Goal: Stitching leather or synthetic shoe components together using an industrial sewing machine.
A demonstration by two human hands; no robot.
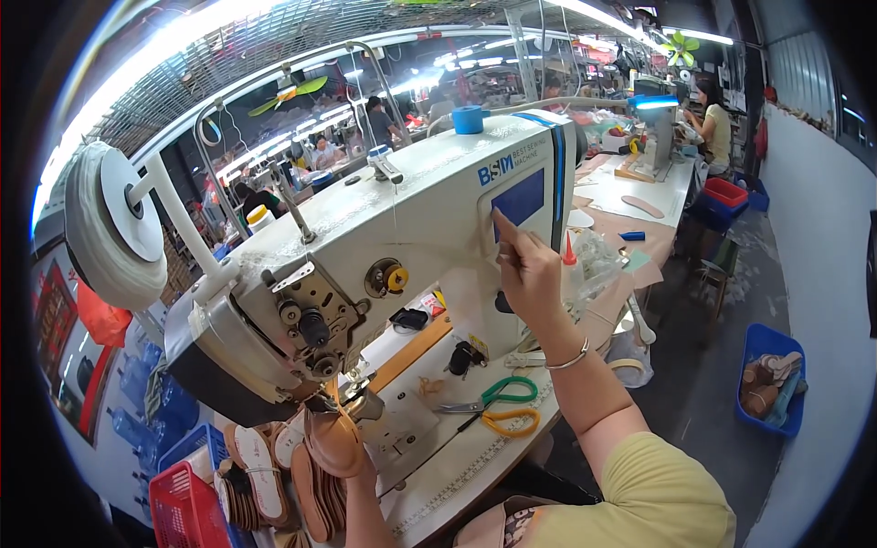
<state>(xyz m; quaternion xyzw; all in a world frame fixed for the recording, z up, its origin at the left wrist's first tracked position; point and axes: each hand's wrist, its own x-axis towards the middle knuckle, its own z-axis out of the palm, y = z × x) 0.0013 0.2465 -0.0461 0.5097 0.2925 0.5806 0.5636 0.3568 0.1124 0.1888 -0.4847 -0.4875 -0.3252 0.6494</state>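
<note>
A white industrial sewing machine [402, 196] fills the middle. My right hand [532, 274] is raised to its dark blue screen [521, 199], index finger stretched out at the lower left edge, other fingers curled and holding nothing. At the needle end, a tan leather shoe piece [336, 446] with a strap hangs by the presser foot. My left hand [362, 477] grips this piece from behind and below; most of its fingers are hidden. Green-and-orange-handled scissors [489, 406] lie on the machine table beside the metal plate.
Stacked shoe soles [260, 475] and a red basket [178, 507] are at lower left. A large white thread spool [114, 224] stands at upper left. A glue bottle with red tip [570, 251] is behind my right hand. A blue bin [773, 379] sits on the floor; another person [715, 128] works beyond.
</note>
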